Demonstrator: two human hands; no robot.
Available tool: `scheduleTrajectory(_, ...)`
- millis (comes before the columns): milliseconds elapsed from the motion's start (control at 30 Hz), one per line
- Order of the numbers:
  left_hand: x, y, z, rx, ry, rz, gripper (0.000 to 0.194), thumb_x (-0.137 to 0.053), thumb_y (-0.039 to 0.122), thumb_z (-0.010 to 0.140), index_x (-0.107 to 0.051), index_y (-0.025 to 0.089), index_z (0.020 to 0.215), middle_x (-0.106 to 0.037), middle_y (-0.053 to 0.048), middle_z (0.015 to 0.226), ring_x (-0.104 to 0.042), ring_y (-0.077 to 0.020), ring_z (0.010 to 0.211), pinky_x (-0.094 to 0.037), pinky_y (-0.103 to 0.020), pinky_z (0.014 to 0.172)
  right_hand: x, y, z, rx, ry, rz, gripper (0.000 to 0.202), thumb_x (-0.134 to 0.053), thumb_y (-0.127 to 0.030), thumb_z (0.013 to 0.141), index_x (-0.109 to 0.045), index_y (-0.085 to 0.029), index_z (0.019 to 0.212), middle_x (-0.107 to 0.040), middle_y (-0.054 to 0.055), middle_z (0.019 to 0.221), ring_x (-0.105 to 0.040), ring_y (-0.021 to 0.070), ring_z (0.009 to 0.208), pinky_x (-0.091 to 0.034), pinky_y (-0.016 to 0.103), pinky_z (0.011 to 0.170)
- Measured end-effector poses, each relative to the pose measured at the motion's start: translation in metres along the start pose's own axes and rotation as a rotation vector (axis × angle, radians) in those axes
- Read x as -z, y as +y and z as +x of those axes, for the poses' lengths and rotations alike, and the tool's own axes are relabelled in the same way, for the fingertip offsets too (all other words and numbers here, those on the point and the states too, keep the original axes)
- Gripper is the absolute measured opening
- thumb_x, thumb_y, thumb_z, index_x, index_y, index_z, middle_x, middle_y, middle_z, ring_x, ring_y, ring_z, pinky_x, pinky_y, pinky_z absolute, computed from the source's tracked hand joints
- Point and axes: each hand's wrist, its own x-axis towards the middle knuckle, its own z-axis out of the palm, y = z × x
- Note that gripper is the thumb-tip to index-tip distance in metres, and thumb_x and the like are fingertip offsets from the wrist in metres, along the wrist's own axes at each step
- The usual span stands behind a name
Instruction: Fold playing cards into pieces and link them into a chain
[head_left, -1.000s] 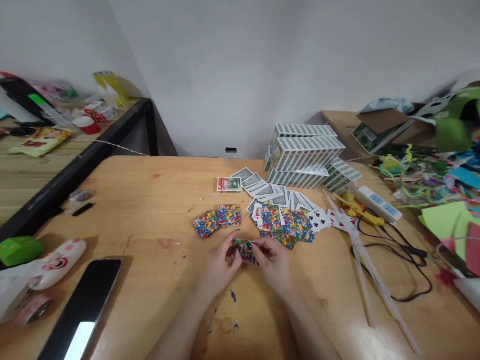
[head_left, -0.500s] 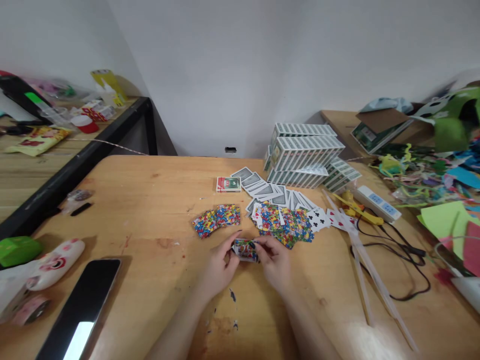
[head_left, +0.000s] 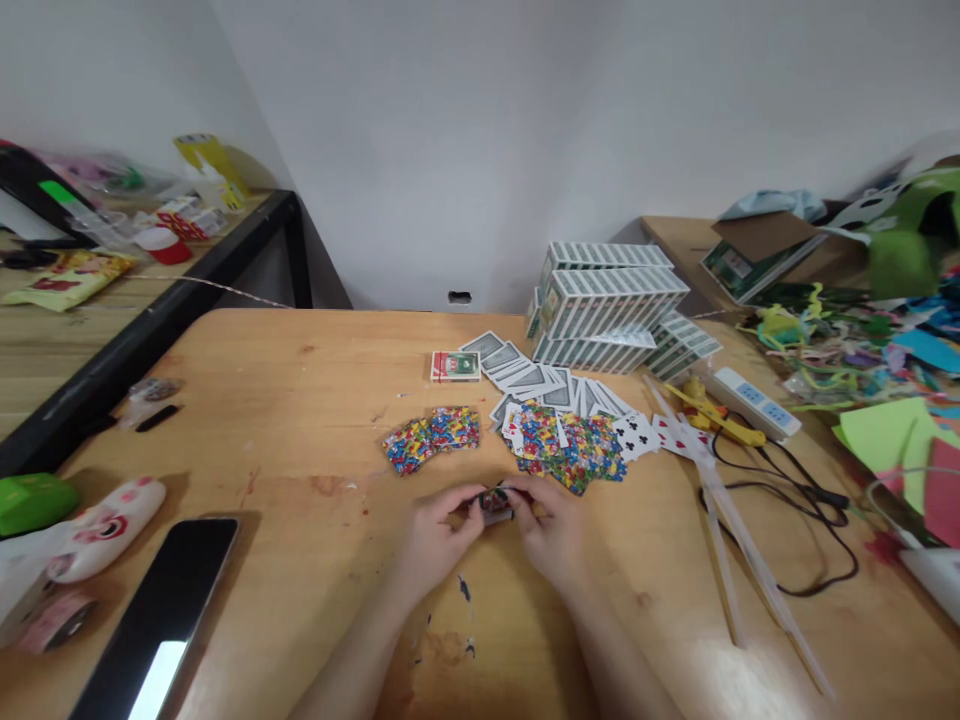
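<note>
Between my two hands is a small stack of playing cards point(head_left: 496, 506), tilted so that its edge and part of a picture face show. My left hand point(head_left: 439, 530) pinches its left end, and my right hand point(head_left: 551, 522) pinches its right end. Just beyond my fingers lie colourful patterned cards, a smaller group point(head_left: 431, 437) to the left and a larger spread point(head_left: 571, 445) to the right. Grey-backed cards point(head_left: 532, 380) fan out behind them. A boxed deck point(head_left: 455, 367) lies flat near the fan's left end.
Long wrapped packs of card boxes point(head_left: 615, 305) are stacked at the back. On the right lie clear plastic strips point(head_left: 739, 540), a yellow tool point(head_left: 716, 415), a power strip point(head_left: 756, 402) and a black cable point(head_left: 817, 590). A phone point(head_left: 161, 615) and a white plush-like item point(head_left: 112, 528) are on the left.
The held cards have tipped, so their picture face shows less and their edge shows more. Both hands stay at nearly the same place, fingers drawn slightly closer around the stack.
</note>
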Motion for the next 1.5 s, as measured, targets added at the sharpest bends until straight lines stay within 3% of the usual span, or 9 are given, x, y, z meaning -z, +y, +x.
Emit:
scheduleTrajectory(300, -0.003, 0.0, -0.002, 0.058, -0.02, 0.029, 0.028, -0.049, 0.014, 0.071, -0.067, 0.017, 0.092, -0.072, -0.003, 0.081, -0.065, -0.0131, 0.067, -0.053, -0.022, 0.063, 0.0, 0.0, -0.001, 0.038, 0.038, -0.061, 0.016, -0.05, -0.02, 0.078, -0.066, -0.023, 0.077, -0.069, 0.004, 0.074, -0.064, 0.0182, 0.071, -0.05, 0.029, 0.064)
scheduleTrajectory(667, -0.002, -0.003, -0.002, 0.063, -0.042, -0.028, 0.029, -0.048, 0.013, 0.072, -0.066, 0.019, 0.093, -0.071, -0.003, 0.084, -0.065, -0.013, 0.07, -0.053, -0.022, 0.064, -0.004, 0.002, -0.002, -0.031, 0.068, -0.026, 0.016, -0.05, -0.022, 0.077, -0.067, -0.023, 0.077, -0.069, 0.005, 0.074, -0.063, 0.0191, 0.069, -0.049, 0.03, 0.062)
scheduleTrajectory(867, 0.0, 0.0, 0.001, 0.054, -0.068, -0.236, 0.034, -0.05, 0.018, 0.075, -0.057, 0.016, 0.108, -0.067, -0.007, 0.1, -0.064, -0.0163, 0.087, -0.052, -0.028, 0.076, -0.009, 0.009, 0.0, -0.203, 0.05, 0.213, 0.014, -0.051, -0.029, 0.077, -0.062, -0.02, 0.08, -0.066, 0.004, 0.073, -0.061, 0.0174, 0.065, -0.049, 0.027, 0.057)
scheduleTrajectory(967, -0.004, -0.003, 0.004, 0.094, -0.052, -0.271, 0.032, -0.051, 0.021, 0.077, -0.056, 0.013, 0.107, -0.067, -0.009, 0.099, -0.064, -0.0167, 0.085, -0.052, -0.03, 0.078, -0.012, 0.009, 0.002, -0.254, 0.022, 0.324, 0.016, -0.051, -0.031, 0.078, -0.059, -0.019, 0.085, -0.064, 0.004, 0.072, -0.059, 0.0156, 0.06, -0.048, 0.025, 0.051)
scheduleTrajectory(1100, -0.007, -0.011, 0.004, 0.076, 0.006, -0.166, 0.03, -0.048, 0.024, 0.08, -0.058, 0.016, 0.107, -0.065, -0.008, 0.103, -0.063, -0.0172, 0.089, -0.052, -0.031, 0.08, -0.011, 0.005, 0.004, -0.152, 0.006, 0.182, 0.023, -0.057, -0.03, 0.075, -0.061, -0.02, 0.095, -0.062, 0.002, 0.069, -0.054, 0.0138, 0.052, -0.046, 0.025, 0.048)
scheduleTrajectory(1200, -0.006, -0.013, 0.003, 0.013, -0.013, -0.065, 0.033, -0.045, 0.023, 0.082, -0.056, 0.019, 0.113, -0.063, -0.008, 0.108, -0.06, -0.0177, 0.095, -0.05, -0.031, 0.082, -0.008, 0.003, 0.005, -0.001, -0.014, 0.005, 0.02, -0.059, -0.029, 0.075, -0.065, -0.023, 0.093, -0.066, 0.005, 0.081, -0.058, 0.0157, 0.06, -0.048, 0.028, 0.057)
scheduleTrajectory(1367, -0.001, -0.009, 0.004, -0.085, -0.068, -0.001, 0.036, -0.039, 0.019, 0.085, -0.052, 0.022, 0.118, -0.06, -0.007, 0.111, -0.056, -0.0172, 0.103, -0.047, -0.032, 0.087, -0.008, 0.005, 0.003, 0.145, -0.031, -0.22, 0.019, -0.05, -0.028, 0.083, -0.065, -0.023, 0.094, -0.068, 0.007, 0.084, -0.061, 0.0201, 0.075, -0.047, 0.034, 0.071)
scheduleTrajectory(1500, -0.001, -0.005, 0.004, -0.085, -0.065, -0.013, 0.035, -0.039, 0.017, 0.085, -0.051, 0.021, 0.118, -0.059, -0.008, 0.111, -0.056, -0.0165, 0.101, -0.046, -0.03, 0.087, -0.01, 0.004, 0.001, 0.222, -0.092, -0.352, 0.024, -0.043, -0.025, 0.086, -0.064, -0.018, 0.095, -0.067, 0.01, 0.078, -0.06, 0.0205, 0.07, -0.047, 0.033, 0.067)
